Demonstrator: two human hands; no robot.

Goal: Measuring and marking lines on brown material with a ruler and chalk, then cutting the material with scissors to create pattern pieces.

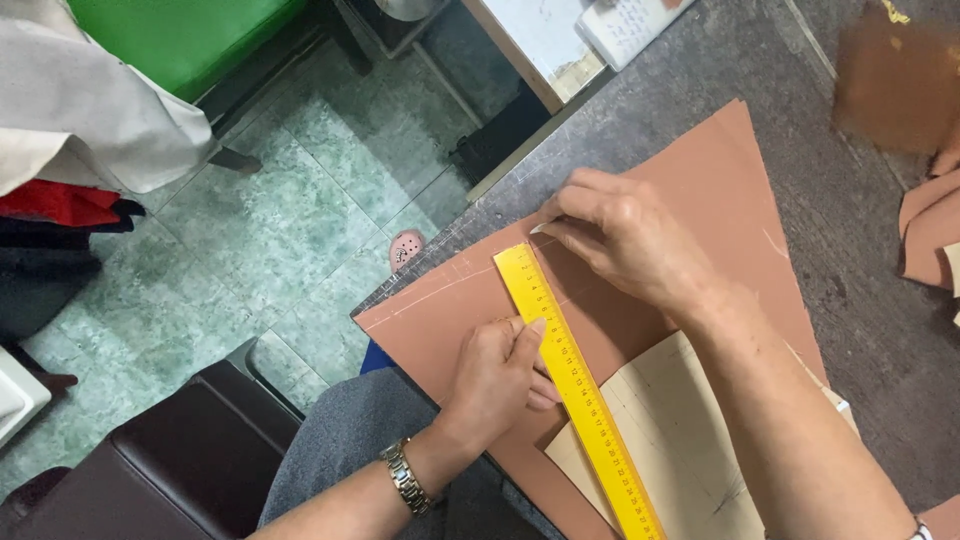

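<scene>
A brown leather sheet (700, 190) lies on the grey worktable (830, 230). A yellow ruler (575, 385) runs diagonally across it. My left hand (495, 375) presses the ruler down near its upper part, thumb on the yellow edge. My right hand (625, 235) sits just above the ruler's top end, fingers pinched on a small white marking piece (540, 228) touching the leather. Faint white lines are drawn on the sheet. A beige paper pattern (670, 430) lies on the leather under my right forearm.
Leather scraps (930, 225) lie at the table's right edge, and a darker brown piece (895, 80) at the top right. A notebook (625, 25) rests at the table's far end. Below the table edge are a green tiled floor (280, 210), a dark seat (180, 460) and a green chair (180, 35).
</scene>
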